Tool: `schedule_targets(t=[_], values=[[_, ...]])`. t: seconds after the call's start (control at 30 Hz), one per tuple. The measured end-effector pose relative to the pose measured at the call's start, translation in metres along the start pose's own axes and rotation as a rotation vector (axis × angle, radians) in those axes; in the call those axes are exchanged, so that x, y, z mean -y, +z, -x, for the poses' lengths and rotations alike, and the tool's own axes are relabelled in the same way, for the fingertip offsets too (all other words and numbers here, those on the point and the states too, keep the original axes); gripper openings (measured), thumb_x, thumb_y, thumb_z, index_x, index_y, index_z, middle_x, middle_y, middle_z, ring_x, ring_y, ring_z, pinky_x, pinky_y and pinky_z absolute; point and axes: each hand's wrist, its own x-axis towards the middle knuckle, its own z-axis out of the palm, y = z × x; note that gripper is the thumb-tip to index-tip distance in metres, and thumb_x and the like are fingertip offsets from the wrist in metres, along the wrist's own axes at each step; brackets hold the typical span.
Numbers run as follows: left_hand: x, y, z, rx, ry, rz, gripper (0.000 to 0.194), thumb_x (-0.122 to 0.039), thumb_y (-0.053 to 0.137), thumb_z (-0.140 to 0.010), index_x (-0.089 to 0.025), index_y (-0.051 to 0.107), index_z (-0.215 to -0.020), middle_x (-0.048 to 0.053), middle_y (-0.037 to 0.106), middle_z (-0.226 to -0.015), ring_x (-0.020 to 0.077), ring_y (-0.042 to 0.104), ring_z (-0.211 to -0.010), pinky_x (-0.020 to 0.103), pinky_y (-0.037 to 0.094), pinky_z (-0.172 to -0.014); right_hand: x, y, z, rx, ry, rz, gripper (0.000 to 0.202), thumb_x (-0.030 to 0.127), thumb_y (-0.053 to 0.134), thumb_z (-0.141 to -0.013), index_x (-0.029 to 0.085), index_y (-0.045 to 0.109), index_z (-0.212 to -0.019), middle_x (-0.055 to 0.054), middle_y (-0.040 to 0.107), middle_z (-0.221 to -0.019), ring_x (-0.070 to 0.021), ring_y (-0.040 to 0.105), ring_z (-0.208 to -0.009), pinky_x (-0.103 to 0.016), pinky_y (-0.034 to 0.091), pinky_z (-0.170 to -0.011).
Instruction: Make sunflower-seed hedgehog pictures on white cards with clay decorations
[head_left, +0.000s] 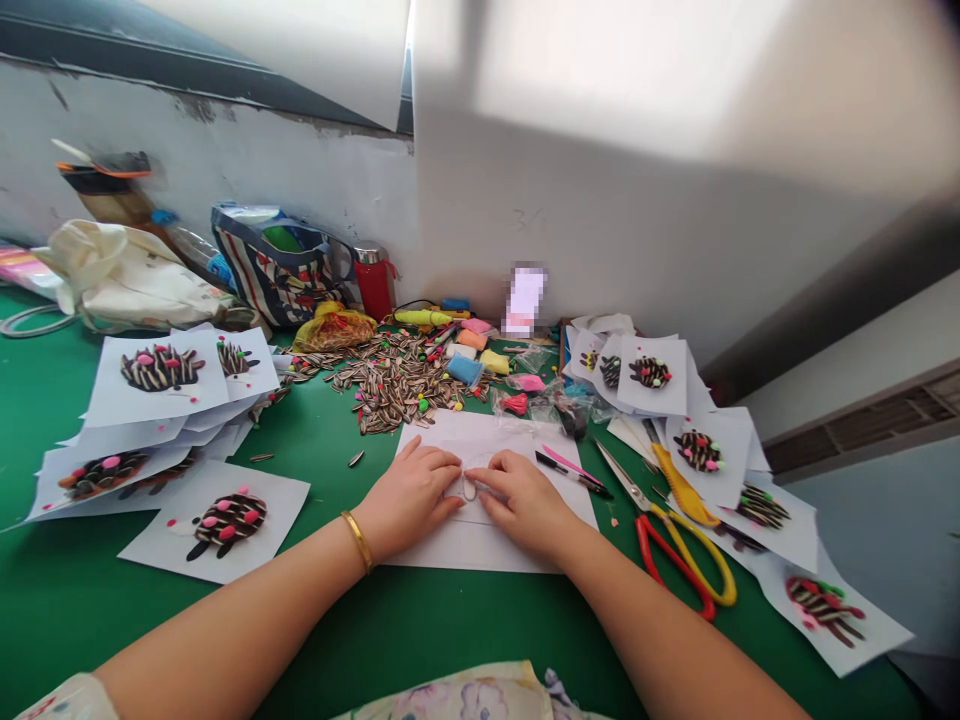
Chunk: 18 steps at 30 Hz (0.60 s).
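White paper [495,550] lies on the green table in front of me. On its middle a small pale loop-shaped piece [469,490] sits between my fingertips. My left hand [416,495], with a gold bangle at the wrist, rests on the paper, its fingers bent toward the piece. My right hand [521,500] reaches in from the other side, thumb and fingers at the piece's right edge. Whether either hand grips it is too small to tell. A black pen [570,470] and a pink pen [562,458] lie right of my right hand.
Striped seeds [397,380] and colored clay packs [465,368] lie behind the paper. Scissors [671,535] and a yellow cutter [682,485] lie right. Cards with seed hedgehogs are stacked left [161,400] and right [720,480]. Bags [281,265], a red flask [373,285] and a phone [525,300] stand behind.
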Motion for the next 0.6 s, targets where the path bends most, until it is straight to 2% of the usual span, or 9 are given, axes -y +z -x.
schedule_targets(t=[0.17,0.33,0.47,0.6], values=[[0.0007,0.0001,0.0006,-0.005,0.007,-0.003,0.028,-0.029,0.064,-0.086,-0.021,0.065,-0.113,0.008,0.067,-0.119,0.0252,0.059,-0.114,0.057,0.026,-0.114,0.0042,0.0006,-0.0008,0.007,-0.001,0.053,0.034,0.021,0.055,-0.091,0.028,0.067,-0.122,-0.006,0.055,-0.099,-0.0199,0.053,-0.093,-0.035,0.046,-0.086],[0.0013,-0.0001,0.0007,-0.003,0.005,-0.005,0.028,-0.030,0.064,-0.087,-0.021,0.065,-0.113,0.008,0.067,-0.119,0.0255,0.059,-0.113,0.057,0.026,-0.114,-0.0014,0.0006,-0.0016,-0.028,0.021,-0.055,0.039,0.017,0.053,-0.091,0.025,0.062,-0.128,-0.008,0.060,-0.104,-0.0205,0.056,-0.098,-0.036,0.047,-0.090],[0.0013,0.0000,0.0004,-0.003,0.009,0.002,0.028,-0.030,0.063,-0.087,-0.022,0.065,-0.114,0.007,0.066,-0.119,0.0251,0.059,-0.113,0.057,0.026,-0.113,-0.0043,0.0003,-0.0026,-0.032,0.028,-0.078,0.035,0.014,0.050,-0.091,0.022,0.067,-0.121,-0.008,0.061,-0.102,-0.0199,0.058,-0.096,-0.035,0.048,-0.089],[0.0011,0.0005,0.0010,-0.013,0.032,-0.002,0.029,-0.030,0.062,-0.088,-0.026,0.065,-0.116,0.006,0.066,-0.117,0.0246,0.059,-0.110,0.057,0.029,-0.112,-0.0035,0.0015,-0.0027,-0.030,0.010,-0.050,0.036,0.012,0.052,-0.089,0.026,0.070,-0.117,-0.006,0.060,-0.098,-0.0188,0.057,-0.092,-0.033,0.048,-0.085]])
